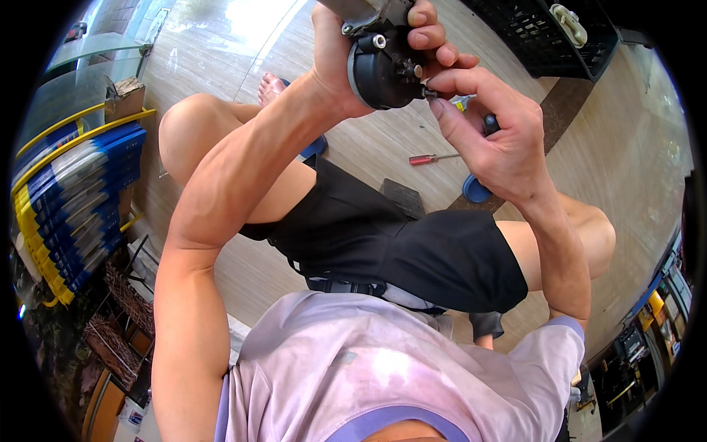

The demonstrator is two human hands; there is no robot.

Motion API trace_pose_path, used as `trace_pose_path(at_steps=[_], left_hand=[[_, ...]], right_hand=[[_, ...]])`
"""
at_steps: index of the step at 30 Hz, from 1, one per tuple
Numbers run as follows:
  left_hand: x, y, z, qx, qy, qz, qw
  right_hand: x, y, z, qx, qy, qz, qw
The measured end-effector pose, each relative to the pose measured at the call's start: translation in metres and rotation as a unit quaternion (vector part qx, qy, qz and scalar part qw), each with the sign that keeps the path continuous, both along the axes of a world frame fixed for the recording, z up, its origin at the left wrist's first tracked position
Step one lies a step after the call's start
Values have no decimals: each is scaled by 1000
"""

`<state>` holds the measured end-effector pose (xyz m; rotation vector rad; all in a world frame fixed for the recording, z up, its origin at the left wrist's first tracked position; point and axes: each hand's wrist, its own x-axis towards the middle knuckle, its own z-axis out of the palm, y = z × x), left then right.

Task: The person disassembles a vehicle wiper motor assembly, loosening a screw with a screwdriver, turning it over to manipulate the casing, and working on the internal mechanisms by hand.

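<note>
My left hand [333, 62] is wrapped round a round black motor-like part [383, 74] with terminal bolts on its face, held up at the top of the view. A grey metal housing [361, 10] joins it above and runs out of the picture. The thumb and forefinger of my right hand [497, 110] pinch a small metal fastener [428, 93] at the part's lower right edge; whether it is a nut or a bolt head I cannot tell. A rounded black end [491, 124] shows beside my right palm, the rest of it hidden.
A screwdriver with a red handle [423, 159] lies on the floor beyond my knees. Blue slippers [476, 190] and a dark flat block [402, 196] are near it. A black crate [545, 37] stands at far right, a yellow rack [88, 121] of blue packs at left.
</note>
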<state>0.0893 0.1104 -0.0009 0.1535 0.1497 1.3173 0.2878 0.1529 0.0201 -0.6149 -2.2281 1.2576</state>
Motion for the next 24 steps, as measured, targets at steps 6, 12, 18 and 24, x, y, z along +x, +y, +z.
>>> trace_pose_path(at_steps=[6, 12, 18, 24], left_hand=[[3, 0, 3, 0, 18, 11, 1000], [5, 3, 0, 15, -4, -2, 1000], [4, 3, 3, 2, 15, 0, 1000], [3, 4, -2, -1, -13, -7, 1000]], right_hand=[[-4, -2, -1, -2, -12, -20, 1000], [-3, -1, -5, 35, -22, -14, 999], [-3, 0, 6, 38, -34, -15, 999], [2, 6, 0, 37, 21, -4, 999]])
